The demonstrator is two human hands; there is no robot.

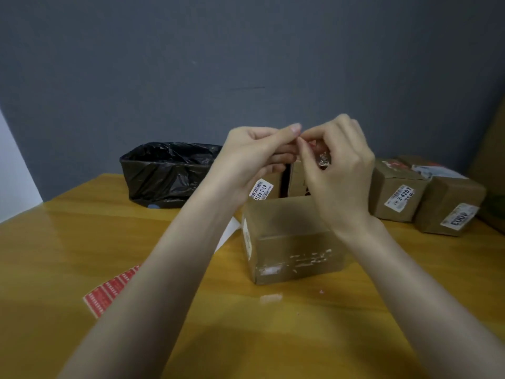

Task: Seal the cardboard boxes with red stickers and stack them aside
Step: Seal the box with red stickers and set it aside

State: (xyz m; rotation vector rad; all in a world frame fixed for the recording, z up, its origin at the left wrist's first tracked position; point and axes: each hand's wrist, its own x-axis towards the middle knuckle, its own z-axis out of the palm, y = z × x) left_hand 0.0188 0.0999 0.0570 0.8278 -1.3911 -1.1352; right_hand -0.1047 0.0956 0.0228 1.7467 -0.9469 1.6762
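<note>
1. White label on the back box: "47-3-4312", turned sideways.
2. White label on the middle right box: "2-4207".
3. White label on the far right box: "4003", upside down.

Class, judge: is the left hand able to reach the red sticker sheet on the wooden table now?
Probably not yet: nothing blocks the red sticker sheet, but the left hand is busy pinching a small sticker.
</note>
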